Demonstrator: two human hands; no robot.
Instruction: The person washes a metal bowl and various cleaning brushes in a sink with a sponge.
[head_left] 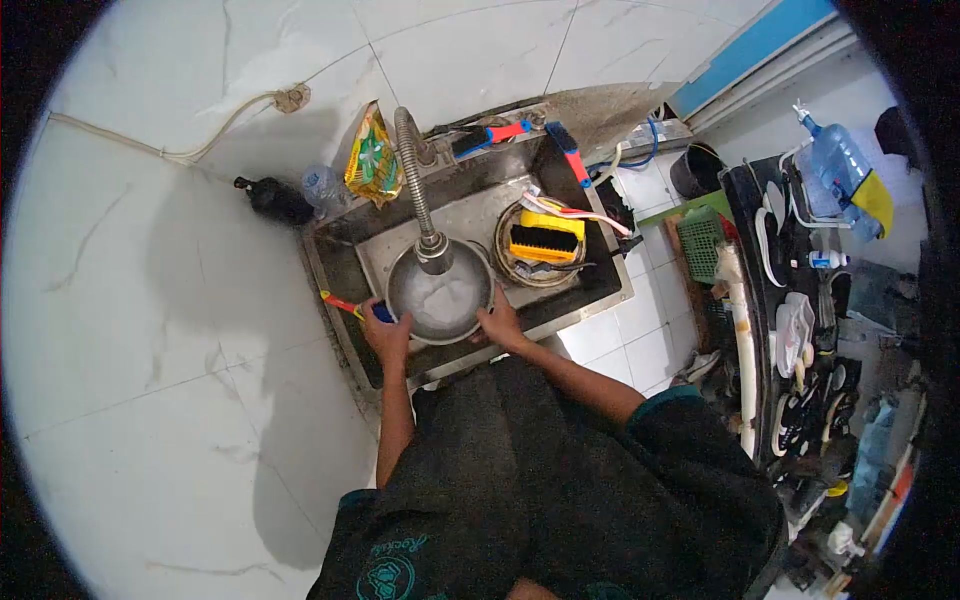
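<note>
A round metal bowl point(452, 325) with whitish, cloudy water in it sits under the mouth of a flexible metal faucet point(408, 160), over the sink basin. My left hand point(390, 338) is closed on the bowl's near left rim, thumb on the edge. On the opposite side my right hand point(503, 324) grips the near right rim. Beside my left hand lies a brush with a red and yellow handle point(343, 303); its blue end is partly behind my fingers. The undersides of both hands are hidden.
Right in the sink point(375, 250) stands a round container point(507, 258) with a yellow black-bristled brush point(545, 240) and a toothbrush-like brush point(580, 213). Red-blue brushes point(572, 160), a yellow-green packet point(374, 165) and bottles point(322, 188) line the rim. A cluttered shoe rack point(765, 330) stands right.
</note>
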